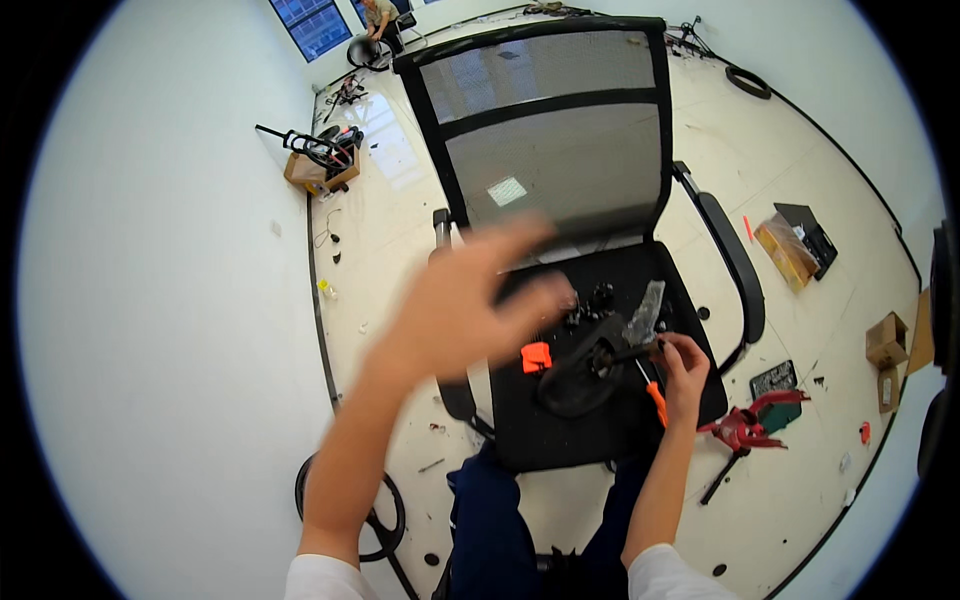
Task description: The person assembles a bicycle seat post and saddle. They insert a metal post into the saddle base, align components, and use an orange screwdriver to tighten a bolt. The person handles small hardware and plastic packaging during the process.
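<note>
Seat (535, 440) of a black office chair, head view, serving as the work surface: its near edge lies at the person's knees, and its far edge meets the mesh backrest (565, 165). A dark saddle-shaped part (570, 388) lies about the middle of the seat; its long axis runs obliquely, the rounded end toward the near left corner, the other toward the far right corner. A dark rod (632, 352) extends from beside its upper end toward the right edge; whether the two are joined cannot be told. The right hand (685, 368) has its grip closed in a pinch on the rod's outer end, presumably to steady it while leaving its length exposed. The left hand (450, 300), blurred, hangs above the left side, its grip open, fingers spread and holding nothing visible. A clear plastic bag (646, 310) lies beside the rod; an orange-handled screwdriver (656, 402) lies near the right edge, probably for easy reach. An orange block (536, 357) near the left edge and small black parts (602, 296) toward the far edge seem set aside around the larger part.
</note>
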Available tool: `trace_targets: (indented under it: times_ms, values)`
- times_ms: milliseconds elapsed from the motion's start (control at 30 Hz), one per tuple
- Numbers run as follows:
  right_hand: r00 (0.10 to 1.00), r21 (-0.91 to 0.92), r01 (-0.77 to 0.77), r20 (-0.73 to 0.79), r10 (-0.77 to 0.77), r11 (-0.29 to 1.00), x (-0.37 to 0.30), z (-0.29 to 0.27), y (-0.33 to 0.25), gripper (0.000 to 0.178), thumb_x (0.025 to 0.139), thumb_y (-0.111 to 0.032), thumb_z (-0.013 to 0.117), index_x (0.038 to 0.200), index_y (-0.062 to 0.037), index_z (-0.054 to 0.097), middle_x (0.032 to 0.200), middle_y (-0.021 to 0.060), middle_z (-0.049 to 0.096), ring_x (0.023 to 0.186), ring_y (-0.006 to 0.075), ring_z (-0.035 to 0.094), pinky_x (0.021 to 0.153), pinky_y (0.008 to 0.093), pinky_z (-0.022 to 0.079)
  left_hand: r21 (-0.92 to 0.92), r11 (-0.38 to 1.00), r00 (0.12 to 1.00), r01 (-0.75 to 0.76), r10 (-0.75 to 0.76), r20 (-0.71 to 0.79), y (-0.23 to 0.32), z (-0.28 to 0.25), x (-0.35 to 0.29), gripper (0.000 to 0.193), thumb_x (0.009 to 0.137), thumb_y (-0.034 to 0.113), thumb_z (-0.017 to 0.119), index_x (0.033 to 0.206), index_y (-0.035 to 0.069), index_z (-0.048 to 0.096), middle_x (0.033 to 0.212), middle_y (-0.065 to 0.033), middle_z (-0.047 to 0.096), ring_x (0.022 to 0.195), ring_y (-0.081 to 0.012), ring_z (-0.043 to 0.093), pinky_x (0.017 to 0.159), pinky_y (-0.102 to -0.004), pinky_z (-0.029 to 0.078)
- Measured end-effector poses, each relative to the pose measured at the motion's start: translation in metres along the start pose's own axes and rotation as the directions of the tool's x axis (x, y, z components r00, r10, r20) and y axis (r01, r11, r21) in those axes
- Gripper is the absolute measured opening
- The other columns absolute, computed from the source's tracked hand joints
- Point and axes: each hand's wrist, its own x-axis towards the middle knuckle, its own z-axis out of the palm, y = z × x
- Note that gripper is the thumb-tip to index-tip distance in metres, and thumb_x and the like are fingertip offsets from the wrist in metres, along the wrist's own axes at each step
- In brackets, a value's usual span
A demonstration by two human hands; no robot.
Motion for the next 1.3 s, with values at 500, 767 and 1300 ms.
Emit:
trace_targets:
  times_ms: [500,767,1300]
  values:
    - [0.995,0.183,0.063,-0.082,-0.048,0.981,-0.003,-0.009,0.000,0.011,0.089,-0.005,0.065,0.098,0.0019,0.067,0.096,0.0123,0.070,0.090,0.0203,0.068,0.078,0.0316,0.055,-0.415,0.824,0.916,0.385,-0.289,0.277,0.017,0.299,-0.213,0.023,0.087,0.027,0.069,0.096,0.005,0.070,0.080,-0.0069,0.071,0.068,-0.0201,0.067,0.063,-0.0303,0.053]
    - [0.959,-0.080,-0.165,-0.247,0.141,0.983,0.017,-0.020,0.025,0.009,0.090,-0.010,0.066,0.092,-0.0019,0.063,0.093,0.0123,0.071,0.078,0.0186,0.069,0.072,0.0281,0.053,-0.389,0.614,0.714,0.687,-0.471,0.519,0.006,0.291,-0.182,0.023,0.087,0.028,0.070,0.099,0.008,0.072,0.076,-0.0036,0.071,0.060,-0.0129,0.064,0.057,-0.0260,0.048]
    - [1.000,-0.419,-0.012,-0.017,0.006,0.908,0.027,-0.005,0.045,0.017,0.083,-0.009,0.076,0.093,0.0035,0.070,0.073,0.0075,0.068,0.068,0.0145,0.065,0.062,0.0278,0.049,-0.515,0.784,0.911,0.345,-0.413,-0.018,-0.055,0.115,-0.109,0.049,0.093,0.009,0.064,0.140,0.000,0.052,0.098,-0.0105,0.073,0.081,-0.0138,0.069,0.077,-0.0257,0.053]
